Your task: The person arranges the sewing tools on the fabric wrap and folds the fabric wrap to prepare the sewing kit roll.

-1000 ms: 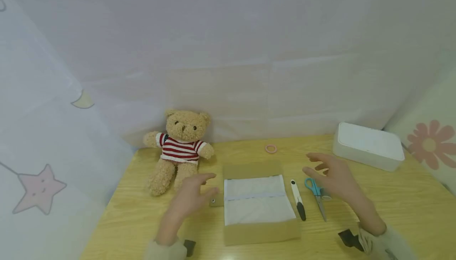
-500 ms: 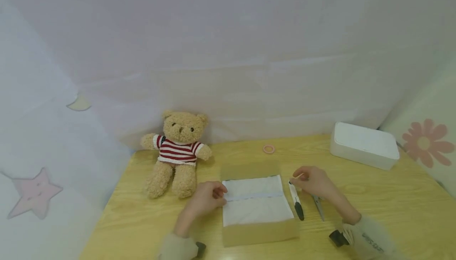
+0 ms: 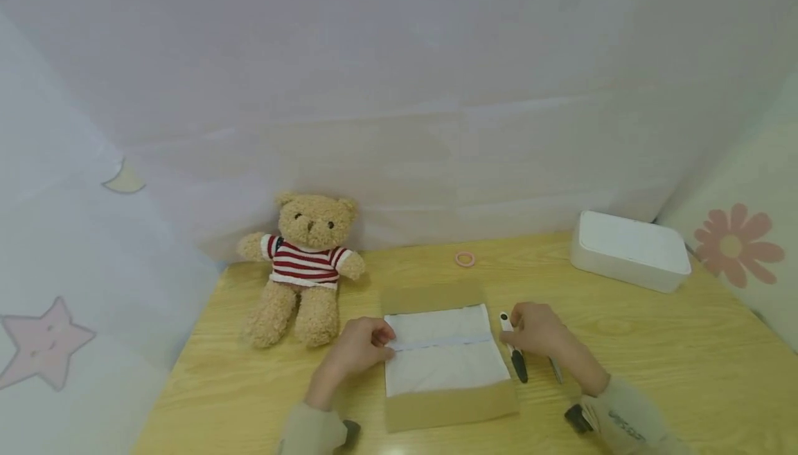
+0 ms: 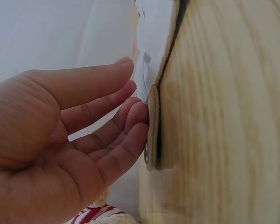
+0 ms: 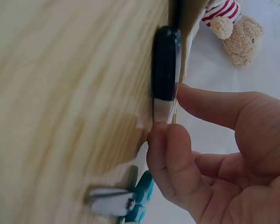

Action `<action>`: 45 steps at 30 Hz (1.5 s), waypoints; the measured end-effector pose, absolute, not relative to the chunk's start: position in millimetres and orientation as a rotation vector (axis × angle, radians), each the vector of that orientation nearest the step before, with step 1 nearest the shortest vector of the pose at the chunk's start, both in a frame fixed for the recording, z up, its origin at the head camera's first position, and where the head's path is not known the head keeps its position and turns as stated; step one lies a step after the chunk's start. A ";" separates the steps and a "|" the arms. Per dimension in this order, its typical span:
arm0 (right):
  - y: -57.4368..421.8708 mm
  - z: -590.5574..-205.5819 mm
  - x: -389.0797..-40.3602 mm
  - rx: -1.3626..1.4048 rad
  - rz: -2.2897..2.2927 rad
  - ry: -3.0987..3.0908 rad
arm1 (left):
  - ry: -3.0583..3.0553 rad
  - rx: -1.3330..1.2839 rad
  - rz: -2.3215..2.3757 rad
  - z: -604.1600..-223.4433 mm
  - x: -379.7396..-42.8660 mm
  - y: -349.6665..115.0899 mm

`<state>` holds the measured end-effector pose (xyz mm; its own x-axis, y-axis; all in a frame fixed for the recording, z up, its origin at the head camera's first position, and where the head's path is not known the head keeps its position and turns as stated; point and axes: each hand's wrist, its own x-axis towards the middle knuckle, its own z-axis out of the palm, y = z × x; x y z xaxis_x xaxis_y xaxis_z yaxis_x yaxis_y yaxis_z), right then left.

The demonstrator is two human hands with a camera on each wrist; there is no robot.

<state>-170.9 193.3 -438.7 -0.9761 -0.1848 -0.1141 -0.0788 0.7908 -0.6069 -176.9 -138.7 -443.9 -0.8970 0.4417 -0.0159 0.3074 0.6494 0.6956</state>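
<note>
My left hand (image 3: 358,348) is at the left edge of a flat tan case (image 3: 451,406) with a white sheet (image 3: 445,365) lying over its middle. In the left wrist view, its bent fingertips touch a stitched tan tab (image 4: 152,130) with a metal snap, while the thumb stands apart. To the right of the case, my right hand (image 3: 536,334) pinches a slim white-and-black tool (image 3: 519,365) between thumb and fingers. The tool lies along the table. Beside that hand are scissors with teal handles (image 5: 142,193); in the head view the hand covers all but their blades (image 3: 555,370).
A teddy bear (image 3: 305,264) in a striped shirt sits at the back left. Near the back edge lies a pink ring (image 3: 464,259). A white lidded box (image 3: 630,251) stands at the back right of the wooden table (image 3: 212,386), before a pale cloth backdrop (image 3: 399,95).
My left hand has moved right to the case's edge and now covers the tab. My right hand has come down and left, from over the scissors to the white-and-black tool.
</note>
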 end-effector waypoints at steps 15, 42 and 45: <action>183.0 -441.4 -172.7 -0.206 -0.936 2.788 | 2.662 0.619 1.082 -442.8 -176.2 -141.5; 201.5 -428.6 -192.2 -0.243 -1.630 2.222 | 2.708 0.599 1.049 -441.4 -174.7 -137.7; 200.1 -425.9 -195.0 -0.231 -1.671 2.160 | 2.719 0.600 1.048 -441.2 -174.2 -136.7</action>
